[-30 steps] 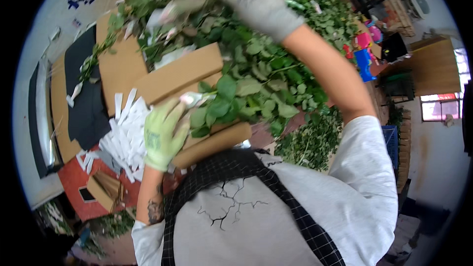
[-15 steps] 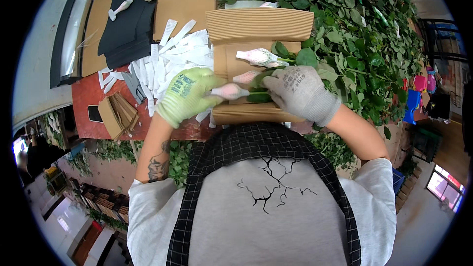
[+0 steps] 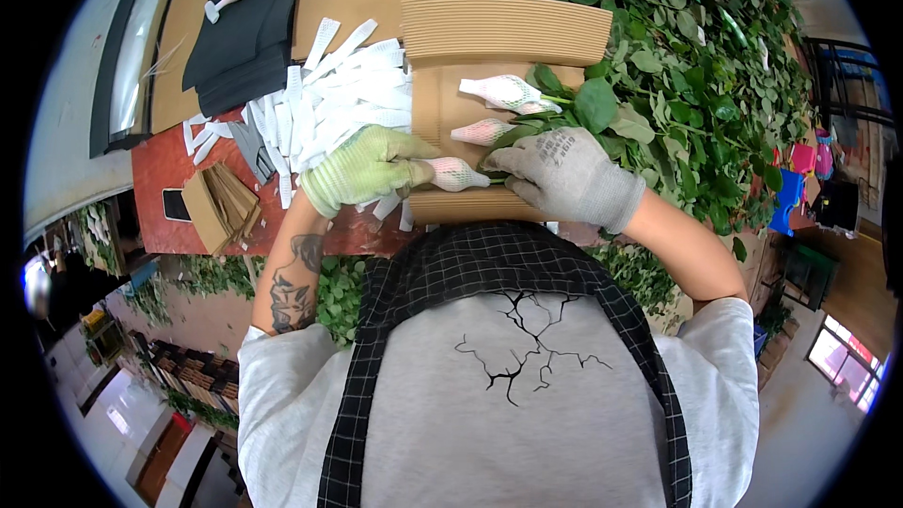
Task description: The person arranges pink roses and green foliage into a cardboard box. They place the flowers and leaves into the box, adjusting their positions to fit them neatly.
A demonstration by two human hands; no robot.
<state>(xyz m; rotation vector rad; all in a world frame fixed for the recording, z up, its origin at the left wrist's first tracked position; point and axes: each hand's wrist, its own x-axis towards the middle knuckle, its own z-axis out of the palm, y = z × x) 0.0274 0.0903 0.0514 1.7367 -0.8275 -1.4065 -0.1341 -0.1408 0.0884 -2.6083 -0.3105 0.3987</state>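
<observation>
My left hand (image 3: pixel 369 169), in a pale green glove, pinches the tip of a rose bud in a white net sleeve (image 3: pixel 455 174). My right hand (image 3: pixel 566 175), in a grey glove, has its fingers closed on the stem just behind that bud. The bud lies level at the near side of a brown corrugated cardboard sheet (image 3: pixel 431 111). Farther back on the sheet rest two more pinkish netted rose buds, a middle one (image 3: pixel 481 133) and a far one (image 3: pixel 502 92), their stems pointing right. The right hand partly hides the middle stem.
White net sleeves (image 3: pixel 353 99) are heaped left of the cardboard on the red table (image 3: pixel 343 237). Leafy rose stems (image 3: pixel 696 85) cover the right side. Black sheets (image 3: pixel 240 42), brown cardboard pieces (image 3: pixel 216 207) and a phone (image 3: pixel 176 205) lie at left. A single netted rose (image 3: pixel 229 0) rests on the sheets.
The held bud has shifted slightly right and sits by the near cardboard edge. My left hand moved right with it. My right fingers now pinch closer behind the bud, and the middle bud shows more.
</observation>
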